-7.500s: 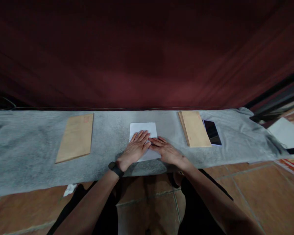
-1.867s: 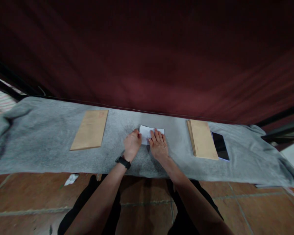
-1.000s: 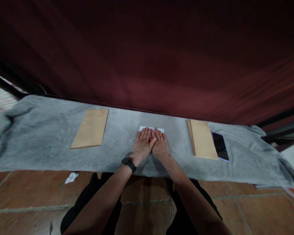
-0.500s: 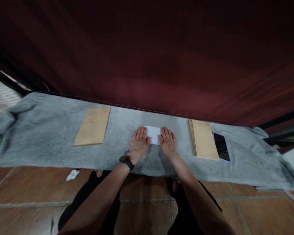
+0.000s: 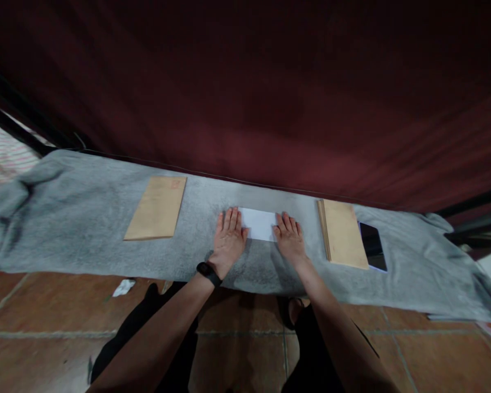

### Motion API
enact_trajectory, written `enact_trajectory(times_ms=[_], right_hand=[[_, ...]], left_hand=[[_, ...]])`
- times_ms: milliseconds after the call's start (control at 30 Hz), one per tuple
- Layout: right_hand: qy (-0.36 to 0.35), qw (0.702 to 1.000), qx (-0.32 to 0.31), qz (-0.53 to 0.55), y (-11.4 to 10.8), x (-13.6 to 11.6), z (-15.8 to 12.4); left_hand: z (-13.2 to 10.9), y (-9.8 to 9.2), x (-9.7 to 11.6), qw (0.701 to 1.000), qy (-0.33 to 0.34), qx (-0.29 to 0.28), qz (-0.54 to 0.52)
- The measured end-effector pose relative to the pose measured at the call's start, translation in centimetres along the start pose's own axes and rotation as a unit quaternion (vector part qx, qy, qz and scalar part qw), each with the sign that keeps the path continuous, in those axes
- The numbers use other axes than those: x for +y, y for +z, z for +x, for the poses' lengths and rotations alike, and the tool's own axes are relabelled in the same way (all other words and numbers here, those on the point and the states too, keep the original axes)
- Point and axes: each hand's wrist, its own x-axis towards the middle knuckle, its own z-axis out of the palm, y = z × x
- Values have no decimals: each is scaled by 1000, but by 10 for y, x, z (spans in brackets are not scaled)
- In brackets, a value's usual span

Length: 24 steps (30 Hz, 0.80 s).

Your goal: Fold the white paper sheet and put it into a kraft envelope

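Note:
A small folded white paper [image 5: 258, 223] lies on the grey cloth [image 5: 85, 218]. My left hand [image 5: 228, 240], with a black band on its wrist, lies flat on the paper's left end, fingers stretched out. My right hand [image 5: 288, 238] lies flat on the paper's right end, fingers also stretched out. The white middle of the paper shows between the two hands. Neither hand holds anything.
A single brown envelope [image 5: 157, 207] lies to the left. A stack of brown envelopes [image 5: 343, 233] lies to the right, with a dark phone [image 5: 372, 246] beside it. A dark red curtain [image 5: 245, 93] hangs behind. A paper scrap [image 5: 123, 286] lies on the tiled floor.
The white paper is folded smaller than at first. My hands, pressed together over it a second ago, have slid apart to its two ends.

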Motion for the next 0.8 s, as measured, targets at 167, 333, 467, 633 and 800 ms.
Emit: enact_trajectory(times_ms=[167,333,467,633,800], right_hand=[[-7,1000,1,8,1,2,2],[-16,1000,4,15,1,4,1],[-25,999,15,38,-1,5,0],[-38,992,44,110,-7,-4,0],[-177,960,-9,215,-6,-31,-3]], left_hand=[[4,-7,2,994,109,-21,-12],[-7,0,10,957,277,-56,-60],[-17,8,12,951,297,-59,-59],[-19,8,13,952,297,-52,-45],[-19,8,17,956,287,-54,-31]])
